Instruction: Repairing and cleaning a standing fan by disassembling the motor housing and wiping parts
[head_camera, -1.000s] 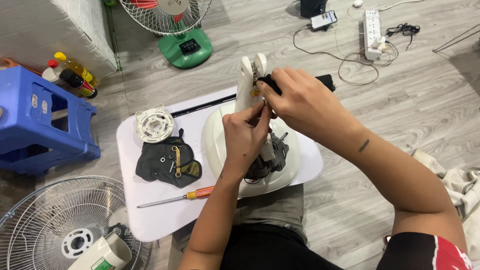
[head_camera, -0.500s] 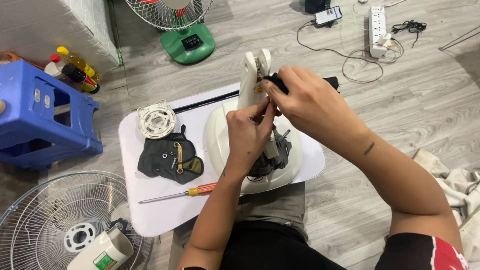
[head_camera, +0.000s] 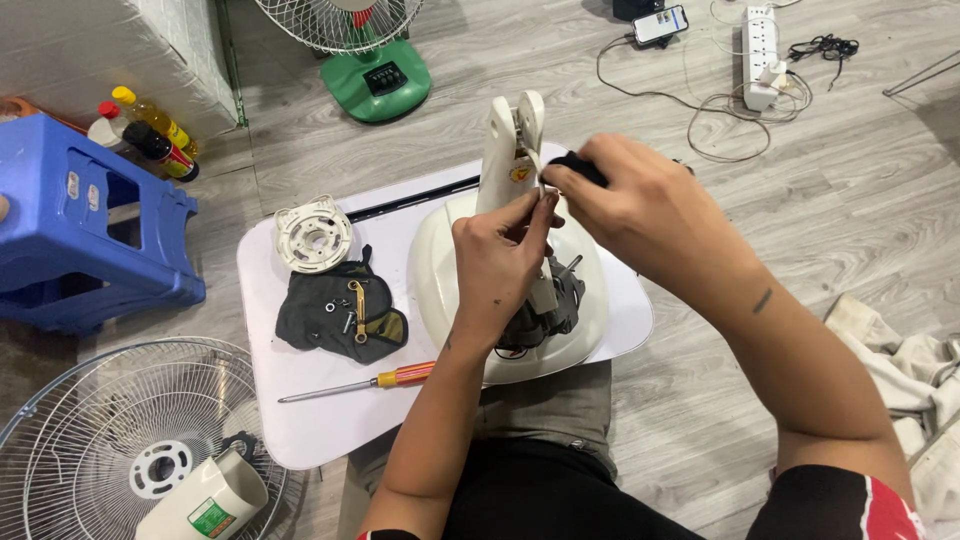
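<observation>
Head view, looking down on a white rectangular lap board (head_camera: 300, 410) resting across the person's knees. On its right half sits a cream round plastic fan base (head_camera: 440, 290), with a dark motor assembly (head_camera: 550, 305) exposed near its centre. A cream upright plastic neck column (head_camera: 505, 140) rises from the base; its long axis runs from about 6 o'clock to 12 o'clock, its forked top end pointing to 12 o'clock, away from the person.

The left hand (head_camera: 495, 265) lies over the middle of the base, fingers curled and pinched against the lower right edge of the column. The right hand (head_camera: 640, 210) reaches in from 4 o'clock, closed round a small black part (head_camera: 575, 165) pressed at the column's right side; what kind of part it is cannot be told. The fingertips of both hands meet just beside the column.

At 9 o'clock from the base lies a dark folded cloth (head_camera: 340, 315) holding loose screws and a brass bracket. At 10 o'clock sits a white round slotted plastic disc (head_camera: 313, 235). At 7 o'clock lies a screwdriver with an orange-red handle (head_camera: 355, 383), long axis near 9-to-3 o'clock, tip to 9 o'clock.

On the floor: a wire fan guard (head_camera: 90, 430) at 8 o'clock, a blue plastic stool (head_camera: 80, 240) at 9 o'clock, a green-based fan (head_camera: 375, 85) at 12 o'clock.
</observation>
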